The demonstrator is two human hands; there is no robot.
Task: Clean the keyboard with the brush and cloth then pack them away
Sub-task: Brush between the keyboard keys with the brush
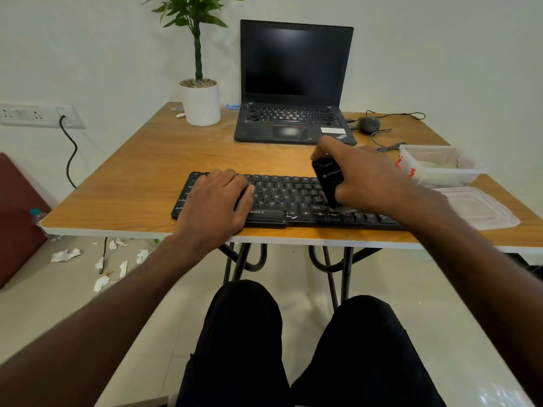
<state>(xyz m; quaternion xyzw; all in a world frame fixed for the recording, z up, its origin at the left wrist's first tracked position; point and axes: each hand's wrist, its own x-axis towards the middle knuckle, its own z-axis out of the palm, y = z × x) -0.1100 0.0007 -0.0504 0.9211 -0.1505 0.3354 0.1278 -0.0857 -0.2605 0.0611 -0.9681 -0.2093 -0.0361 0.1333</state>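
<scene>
- Black keyboard (291, 201) sits along the near edge of the wooden desk (141, 177), right in front of the person.
- Left hand (217, 201) lies flat on the keyboard's left half, fingers (232, 179) relaxed and spread over the keys, not gripping anything.
- Right hand (367, 177) has its fingers wrapped around a black brush (327, 180), which is tilted, with its lower end down on the keys right of centre (bristles are a blur, so can't say more).
- Clear plastic container (435, 167) is on the right side of the desk, something pale inside, maybe the cloth, can't tell. Its lid (476, 208) lies flat just in front of it.
- Behind the keyboard: open laptop (295, 83) with a dark screen, wired mouse (368, 124) to its right, potted plant (199, 69) to its left.
</scene>
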